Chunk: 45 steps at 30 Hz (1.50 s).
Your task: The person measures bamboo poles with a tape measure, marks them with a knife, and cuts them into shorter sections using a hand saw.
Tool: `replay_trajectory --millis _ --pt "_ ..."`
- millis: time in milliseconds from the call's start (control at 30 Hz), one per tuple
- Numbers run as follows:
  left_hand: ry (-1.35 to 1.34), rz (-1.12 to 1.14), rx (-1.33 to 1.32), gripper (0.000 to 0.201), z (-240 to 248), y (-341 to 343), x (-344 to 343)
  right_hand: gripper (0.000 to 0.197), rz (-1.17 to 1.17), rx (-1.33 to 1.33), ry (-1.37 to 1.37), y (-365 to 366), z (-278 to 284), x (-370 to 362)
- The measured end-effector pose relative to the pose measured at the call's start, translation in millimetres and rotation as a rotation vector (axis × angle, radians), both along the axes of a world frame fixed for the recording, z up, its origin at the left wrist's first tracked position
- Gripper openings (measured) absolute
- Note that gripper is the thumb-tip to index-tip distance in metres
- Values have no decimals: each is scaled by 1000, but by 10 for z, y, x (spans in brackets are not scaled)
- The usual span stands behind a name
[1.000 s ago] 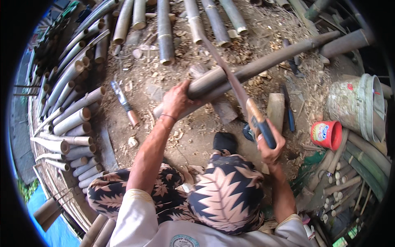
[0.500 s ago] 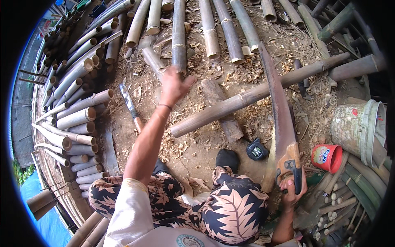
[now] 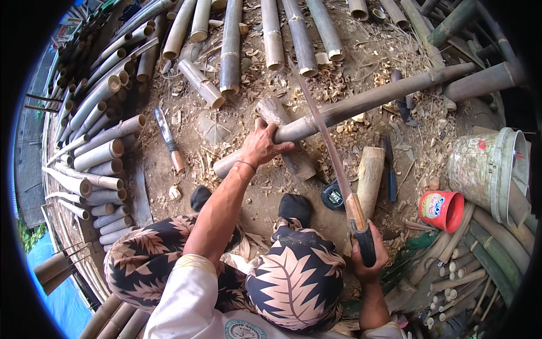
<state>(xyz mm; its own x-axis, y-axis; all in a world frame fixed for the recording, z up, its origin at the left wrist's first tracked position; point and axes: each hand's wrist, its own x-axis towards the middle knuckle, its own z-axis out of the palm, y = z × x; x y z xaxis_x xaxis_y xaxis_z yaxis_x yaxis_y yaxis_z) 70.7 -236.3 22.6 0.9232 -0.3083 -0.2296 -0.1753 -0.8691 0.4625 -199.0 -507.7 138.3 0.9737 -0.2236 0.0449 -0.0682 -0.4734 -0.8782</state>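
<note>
The person's right hand [image 3: 368, 257] is wrapped tight around the dark, wood-and-black handle of a long, narrow-bladed machete [image 3: 330, 152], fingers fully curled about it. The blade runs up and leftward from that fist, and crosses over the long grey-brown bamboo pole [image 3: 361, 104] near the left hand; whether the edge touches the pole cannot be told. The left hand [image 3: 262, 144] clasps that pole near its lower left end, fingers curled over the top of the stem and thumb toward the person. The pole lies slanted across the dirt, from beside the left hand up to the upper right, and rests over a short chunky wooden block [image 3: 285, 141] lying beneath the gripped part.

Just right of the machete handle lies a short pale log section [image 3: 370, 175], and beside the blade on the ground sits a small black round object [image 3: 333, 196]. The person's knees, in dark trousers with a pale leaf print [image 3: 293, 282], fill the lower middle. Left of the left forearm, a second knife with a wooden handle [image 3: 168, 140] lies on the chip-strewn ground. Cut bamboo poles [image 3: 96, 152] are stacked along the left, and more lie across the top. On the right stand a small red plastic cup [image 3: 440, 210] and, just beside it, a large dirty whitish bucket [image 3: 485, 166].
</note>
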Motion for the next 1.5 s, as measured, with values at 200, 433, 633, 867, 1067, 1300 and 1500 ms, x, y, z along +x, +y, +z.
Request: replay_trajectory --millis 200,433,633,867,1067,1300,1500 --pt "192 263 165 101 7 -291 62 56 93 -47 -55 86 -90 131" --pt "142 278 208 101 3 -287 114 58 181 -148 -122 99 -80 211" --pt "100 303 224 103 -89 -265 127 57 166 -129 4 -4 138 -300" --pt "56 274 188 100 -55 -358 113 59 93 -19 -170 435 -567 1012" --pt "68 268 186 97 -158 -208 103 60 142 -60 52 60 -150 -350" --pt "67 249 179 94 -59 -346 159 54 62 -29 -45 382 -596 950" --pt "52 252 172 94 -110 -206 134 59 101 -20 222 87 -119 -297"
